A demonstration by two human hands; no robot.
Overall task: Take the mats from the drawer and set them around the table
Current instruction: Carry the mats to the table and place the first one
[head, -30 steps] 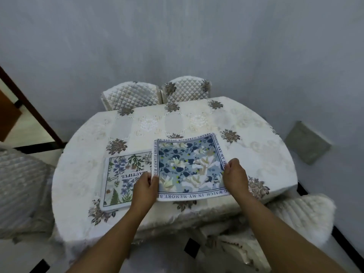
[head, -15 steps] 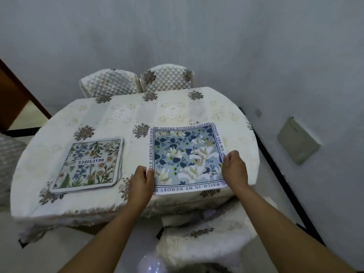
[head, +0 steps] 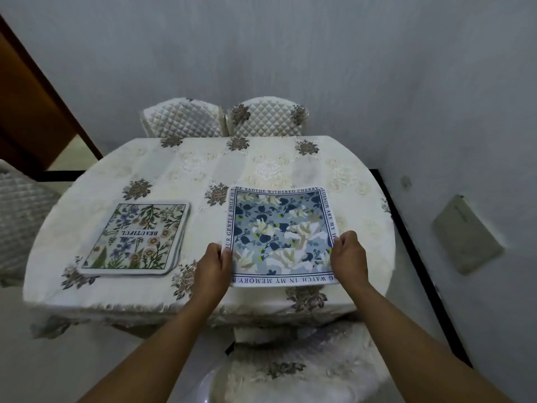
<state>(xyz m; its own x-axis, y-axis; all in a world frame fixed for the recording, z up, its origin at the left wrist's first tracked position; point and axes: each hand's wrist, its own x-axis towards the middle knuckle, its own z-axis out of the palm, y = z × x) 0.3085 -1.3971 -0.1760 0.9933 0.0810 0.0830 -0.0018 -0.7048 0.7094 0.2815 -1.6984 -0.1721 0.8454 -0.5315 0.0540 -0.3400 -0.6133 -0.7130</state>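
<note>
Both arms reach forward over the near edge of the table [head: 290, 158]. The left hand [head: 213, 264] pinches the near left edge of the blue flowered mat [head: 279, 234], and the right hand [head: 350, 258] pinches its near right edge; the mat lies flat on the near right part of the table. A second flowered mat [head: 136, 237] lies to its left, well apart. A cream embroidered cloth covers the table. Two quilted chairs [head: 223, 117] stand at the far side against a grey wall [head: 290, 53].
</note>
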